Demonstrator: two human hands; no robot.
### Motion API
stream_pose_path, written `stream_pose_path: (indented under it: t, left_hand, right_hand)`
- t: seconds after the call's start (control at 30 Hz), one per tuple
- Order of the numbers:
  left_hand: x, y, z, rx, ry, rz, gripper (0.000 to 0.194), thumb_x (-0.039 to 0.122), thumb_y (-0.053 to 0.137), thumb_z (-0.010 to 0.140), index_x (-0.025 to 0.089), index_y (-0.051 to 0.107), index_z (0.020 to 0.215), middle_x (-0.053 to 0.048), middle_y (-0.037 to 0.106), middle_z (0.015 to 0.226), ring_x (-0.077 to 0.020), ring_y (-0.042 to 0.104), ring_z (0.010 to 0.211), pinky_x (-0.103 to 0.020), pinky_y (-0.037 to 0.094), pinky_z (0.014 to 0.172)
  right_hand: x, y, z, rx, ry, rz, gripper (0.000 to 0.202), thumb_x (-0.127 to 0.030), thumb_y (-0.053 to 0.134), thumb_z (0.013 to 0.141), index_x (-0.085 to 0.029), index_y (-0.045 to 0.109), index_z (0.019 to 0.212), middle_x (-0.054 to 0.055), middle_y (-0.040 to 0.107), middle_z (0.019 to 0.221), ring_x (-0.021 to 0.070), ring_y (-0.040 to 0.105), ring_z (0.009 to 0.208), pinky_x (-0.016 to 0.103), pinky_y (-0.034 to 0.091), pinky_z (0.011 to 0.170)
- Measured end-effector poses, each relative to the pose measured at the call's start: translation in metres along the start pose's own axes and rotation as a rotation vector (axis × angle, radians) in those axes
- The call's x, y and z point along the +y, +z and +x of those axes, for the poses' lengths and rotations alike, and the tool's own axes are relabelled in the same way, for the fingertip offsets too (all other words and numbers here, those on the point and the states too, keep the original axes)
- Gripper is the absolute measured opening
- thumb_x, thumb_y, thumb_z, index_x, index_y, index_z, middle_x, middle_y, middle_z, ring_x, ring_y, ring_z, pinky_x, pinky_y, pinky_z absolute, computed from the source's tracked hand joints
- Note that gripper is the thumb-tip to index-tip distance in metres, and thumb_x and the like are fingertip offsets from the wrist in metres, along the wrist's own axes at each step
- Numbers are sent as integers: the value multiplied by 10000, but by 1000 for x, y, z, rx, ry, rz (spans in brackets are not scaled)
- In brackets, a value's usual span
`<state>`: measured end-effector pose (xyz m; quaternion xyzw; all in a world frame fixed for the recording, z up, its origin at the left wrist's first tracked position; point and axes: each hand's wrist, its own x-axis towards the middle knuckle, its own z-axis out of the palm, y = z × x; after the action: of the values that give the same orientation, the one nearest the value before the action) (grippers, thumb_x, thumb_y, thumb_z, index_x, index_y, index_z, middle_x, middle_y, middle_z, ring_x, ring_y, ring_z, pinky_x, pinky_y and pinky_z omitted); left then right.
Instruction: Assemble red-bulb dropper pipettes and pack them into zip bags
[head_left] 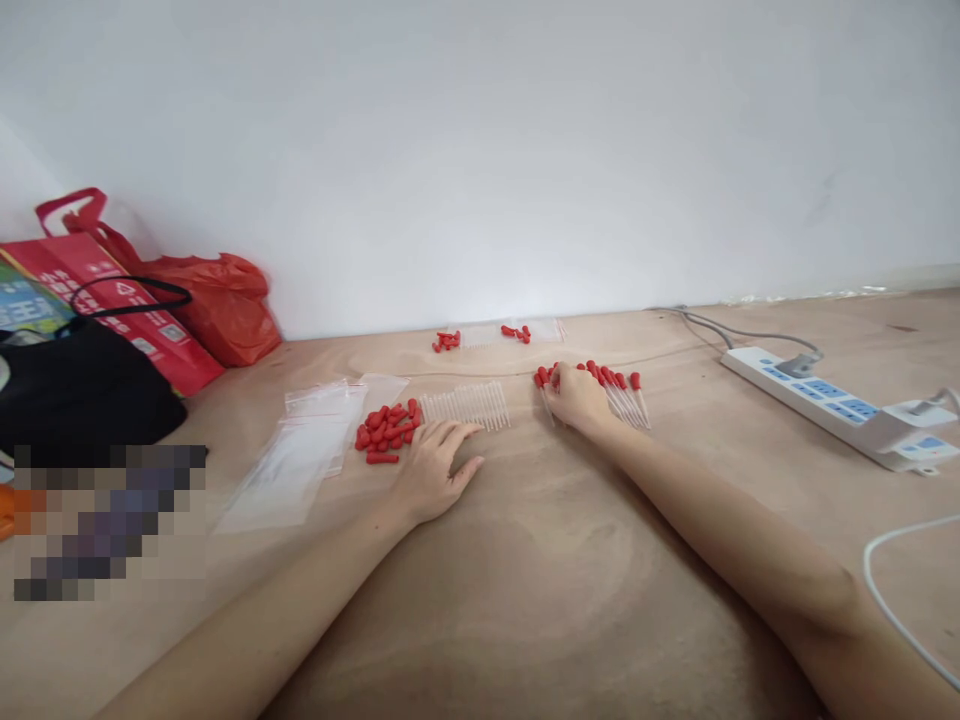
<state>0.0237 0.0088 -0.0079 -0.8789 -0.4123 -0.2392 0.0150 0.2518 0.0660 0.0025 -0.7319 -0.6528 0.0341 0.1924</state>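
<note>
My left hand [437, 468] lies with fingers spread beside a pile of red rubber bulbs [386, 428] and a row of clear thin tubes [480, 404]. Over a row of tubes topped with red bulbs [619, 382], my right hand [576, 396] is bent with its fingers together at the row's left end. Its fingertips touch or cover one of the red-topped pieces; what they grip, if anything, is hidden. Clear plastic bags [300, 450] lie left of the red pile.
Near the wall are more red bulbs [448, 341] and small clear bags. A white power strip [832, 400] with cables lies at the right. Red bags [217, 300] and a black item [82, 390] stand at the left.
</note>
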Motion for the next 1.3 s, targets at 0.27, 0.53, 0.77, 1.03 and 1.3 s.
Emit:
stream_pose_path:
  t: [0.27,0.53,0.77,1.03,1.3]
  left_hand:
    - [-7,-6,4,177,-233,236,162,320,508,772,188,550,855,-54,603,829,-246,509,847,-391,294,739]
    - [-48,-28,11,167,-520,382,231,415,519,718,211,602,789,-90,570,910,-296,456,919,-453,274,750]
    - [-52,-20,6,124,-382,526,236,424,532,692,201,605,709,-98,555,974,-286,443,940,-492,228,828]
    - [-52,-15,5,169,-343,567,180,322,491,726,192,588,649,-85,576,942,-261,460,926,-491,222,855]
    - [-38,-18,5,323,-287,457,91,259,526,701,194,583,672,-74,594,920,-252,494,911,-457,240,846]
  right_hand:
    - [-34,11,-6,-43,-107,88,204,-260,421,767,-169,533,911,98,618,897,234,571,879,306,422,655]
    - [-62,19,1,-173,-52,125,292,-171,453,735,-92,471,1015,186,584,975,260,558,941,338,437,717]
    - [-68,19,2,-201,-27,133,337,-151,474,702,-69,481,1029,205,578,1005,279,571,927,347,454,704]
    - [-63,25,4,-191,-7,188,330,-193,501,698,-61,505,1001,207,598,956,278,582,899,322,452,666]
    - [-46,23,-6,-103,-80,301,362,-182,445,735,-81,485,1080,126,627,894,198,578,866,267,421,722]
